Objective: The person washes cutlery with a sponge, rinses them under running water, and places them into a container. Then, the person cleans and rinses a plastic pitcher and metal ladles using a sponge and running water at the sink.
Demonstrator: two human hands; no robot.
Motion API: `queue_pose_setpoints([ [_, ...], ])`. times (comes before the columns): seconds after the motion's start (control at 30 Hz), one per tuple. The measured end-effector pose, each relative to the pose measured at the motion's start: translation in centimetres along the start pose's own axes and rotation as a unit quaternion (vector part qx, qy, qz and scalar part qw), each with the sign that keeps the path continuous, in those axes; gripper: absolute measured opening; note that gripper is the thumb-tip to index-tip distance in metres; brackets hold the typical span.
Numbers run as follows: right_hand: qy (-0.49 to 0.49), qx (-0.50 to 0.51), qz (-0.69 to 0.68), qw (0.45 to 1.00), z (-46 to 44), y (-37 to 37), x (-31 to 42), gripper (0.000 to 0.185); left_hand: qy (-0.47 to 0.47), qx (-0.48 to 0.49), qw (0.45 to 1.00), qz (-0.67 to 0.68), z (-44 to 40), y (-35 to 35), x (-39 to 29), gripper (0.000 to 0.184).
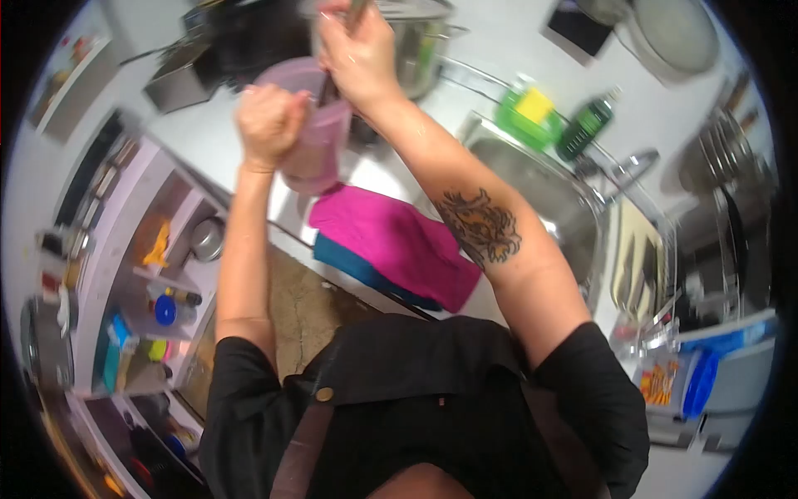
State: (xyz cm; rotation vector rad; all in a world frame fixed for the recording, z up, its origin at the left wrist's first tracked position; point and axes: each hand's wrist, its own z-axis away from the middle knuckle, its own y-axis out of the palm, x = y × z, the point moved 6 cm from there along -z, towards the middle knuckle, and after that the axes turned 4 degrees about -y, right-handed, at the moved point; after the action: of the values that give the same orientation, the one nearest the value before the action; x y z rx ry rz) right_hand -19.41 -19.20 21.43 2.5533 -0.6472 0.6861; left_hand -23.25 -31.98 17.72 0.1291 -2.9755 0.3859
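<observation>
A translucent pink pitcher stands on the white counter at upper centre. My left hand is closed at its near left rim, seemingly round the handle. Above the pitcher, my right hand is closed round the upper part of a long utensil, whose lower end goes down inside the pitcher. What lies at the pitcher's bottom is hard to make out. A magenta cloth and a blue cloth hang over the counter's front edge, just below the pitcher.
Behind my right hand stands a metal pot. The steel sink is to the right, with a green soap container, a dark green bottle and a faucet. Shelves stand at left, a dish rack at far right.
</observation>
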Motion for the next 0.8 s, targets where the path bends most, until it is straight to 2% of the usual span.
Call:
queue_pose_setpoints([
  [0.03,-0.112,-0.019,0.018,0.993,-1.1,-0.7,3.0,0.010,0.017,-0.001,1.000,0.008,-1.7,0.0,-1.1,0.029],
  [0.07,-0.036,0.011,0.142,0.989,-1.9,-2.0,5.0,0.023,0.034,-0.016,0.999,0.038,-3.3,0.4,-2.5,0.030],
  [0.3,-0.103,0.005,0.125,0.987,-5.4,-10.4,10.9,0.014,0.118,-0.031,0.976,0.180,-7.9,7.3,-11.6,0.030],
  [0.37,-0.072,-0.005,0.234,0.970,-4.7,-14.4,11.2,0.013,0.113,-0.017,0.969,0.218,-7.3,10.8,-14.2,0.027],
  [0.5,-0.052,-0.025,0.311,0.949,-1.2,-22.0,11.1,0.014,0.127,0.001,0.956,0.264,-4.2,17.0,-20.4,0.026],
  [0.57,0.018,-0.061,0.374,0.925,1.1,-25.6,10.7,0.009,0.117,0.065,0.944,0.302,-2.2,20.4,-23.3,0.027],
  [0.6,0.016,-0.068,0.382,0.922,2.1,-27.4,10.5,0.009,0.122,0.063,0.940,0.311,-1.0,21.7,-24.6,0.027],
  [0.67,-0.010,-0.085,0.440,0.894,4.0,-30.5,10.4,0.014,0.127,0.136,0.923,0.337,1.3,24.7,-27.2,0.026],
  [0.7,-0.010,-0.091,0.445,0.891,4.8,-31.9,10.3,0.014,0.131,0.136,0.920,0.344,2.1,25.5,-28.3,0.026],
  [0.77,0.040,-0.124,0.408,0.904,6.4,-34.3,9.8,0.014,0.127,0.230,0.897,0.355,4.2,27.5,-30.4,0.025],
  [0.8,0.124,-0.136,0.394,0.901,7.3,-35.3,9.7,0.014,0.122,0.255,0.887,0.364,5.0,28.1,-31.2,0.024],
])
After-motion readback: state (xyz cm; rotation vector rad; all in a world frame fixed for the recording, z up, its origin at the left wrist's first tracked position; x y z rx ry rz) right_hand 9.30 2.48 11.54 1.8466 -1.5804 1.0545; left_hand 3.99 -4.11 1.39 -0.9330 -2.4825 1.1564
